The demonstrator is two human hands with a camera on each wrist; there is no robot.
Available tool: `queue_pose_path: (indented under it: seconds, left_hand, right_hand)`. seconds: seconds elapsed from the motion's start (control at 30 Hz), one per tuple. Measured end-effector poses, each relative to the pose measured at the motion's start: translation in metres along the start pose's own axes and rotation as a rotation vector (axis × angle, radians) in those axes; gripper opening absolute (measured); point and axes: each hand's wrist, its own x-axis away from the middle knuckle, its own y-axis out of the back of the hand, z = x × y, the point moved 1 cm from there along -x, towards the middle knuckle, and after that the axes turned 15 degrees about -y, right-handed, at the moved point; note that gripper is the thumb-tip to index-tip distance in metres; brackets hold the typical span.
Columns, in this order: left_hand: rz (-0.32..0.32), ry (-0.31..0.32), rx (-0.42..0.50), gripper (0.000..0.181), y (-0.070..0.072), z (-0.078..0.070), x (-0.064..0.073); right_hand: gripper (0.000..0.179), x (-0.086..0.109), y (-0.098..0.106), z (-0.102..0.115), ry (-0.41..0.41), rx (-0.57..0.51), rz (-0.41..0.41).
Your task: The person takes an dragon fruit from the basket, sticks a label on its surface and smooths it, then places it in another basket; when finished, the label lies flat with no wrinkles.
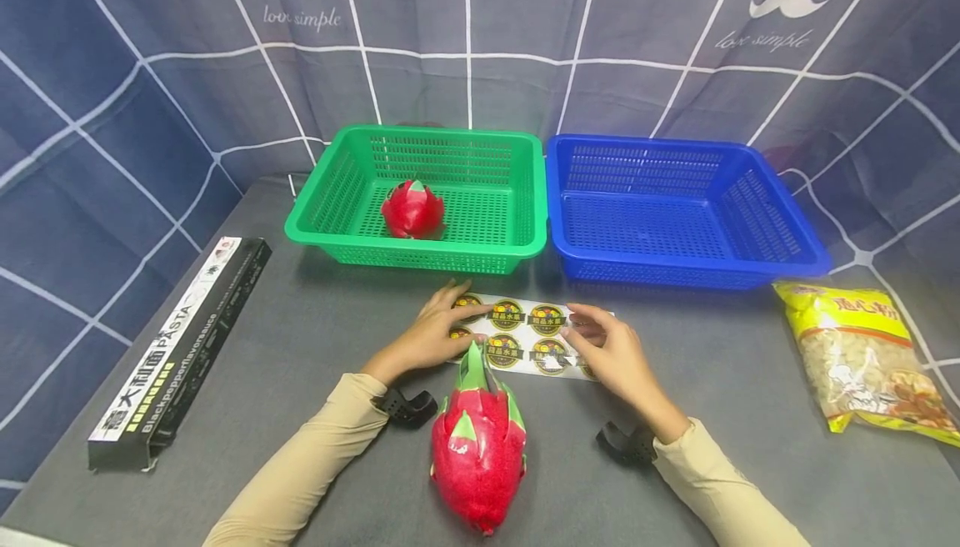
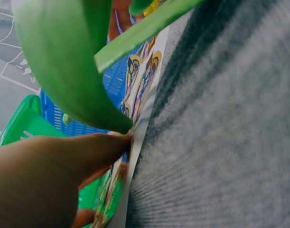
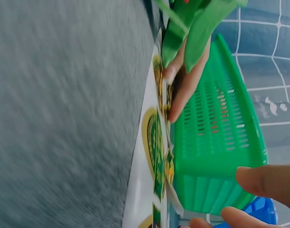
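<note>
A white sheet of round fruit stickers (image 1: 525, 340) lies flat on the grey table. My left hand (image 1: 431, 337) rests on its left end, and the left wrist view shows the thumb (image 2: 95, 152) touching the sheet. Over the right end hovers my right hand (image 1: 621, 355), loosely bent. In the right wrist view its thumb (image 3: 268, 180) stands apart from the other fingers, with nothing seen between them. A red dragon fruit (image 1: 480, 455) with green leaf tips lies between my forearms, its tips by the sheet's near edge. Those leaves partly cover the sheet in both wrist views.
A green basket (image 1: 420, 251) behind the sheet holds another dragon fruit (image 1: 412, 212). Beside it stands a blue basket (image 1: 690, 268). At the left lies a long black-and-white pasta box (image 1: 180, 355); at the right, a yellow bag of pasta (image 1: 862, 355). A tile-patterned curtain (image 1: 517, 22) hangs behind.
</note>
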Motion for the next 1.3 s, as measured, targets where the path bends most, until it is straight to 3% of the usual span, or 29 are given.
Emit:
queue_pose_path:
  seconds: [0.3, 0.47, 0.6, 1.07, 1.3]
  left_hand:
    - [0.005, 0.007, -0.010, 0.046, -0.001, 0.000, -0.001]
    - [0.008, 0.012, -0.018, 0.046, -0.002, -0.001, -0.002]
    - [0.007, 0.015, -0.019, 0.046, -0.002, -0.001, -0.002]
    - [-0.008, 0.010, -0.030, 0.046, -0.002, -0.001, 0.000]
    - [-0.004, 0.008, -0.033, 0.046, -0.003, -0.001, -0.001]
  right_hand:
    - [0.042, -0.028, -0.003, 0.010, -0.039, 0.034, -0.005]
    - [0.043, -0.038, -0.006, 0.015, -0.043, 0.085, -0.045]
    - [0.043, -0.040, -0.009, 0.016, -0.053, 0.115, -0.060]
    - [0.056, -0.040, -0.016, 0.010, -0.108, 0.192, 0.040]
    - [0.069, -0.040, -0.018, 0.010, -0.114, 0.141, 0.010]
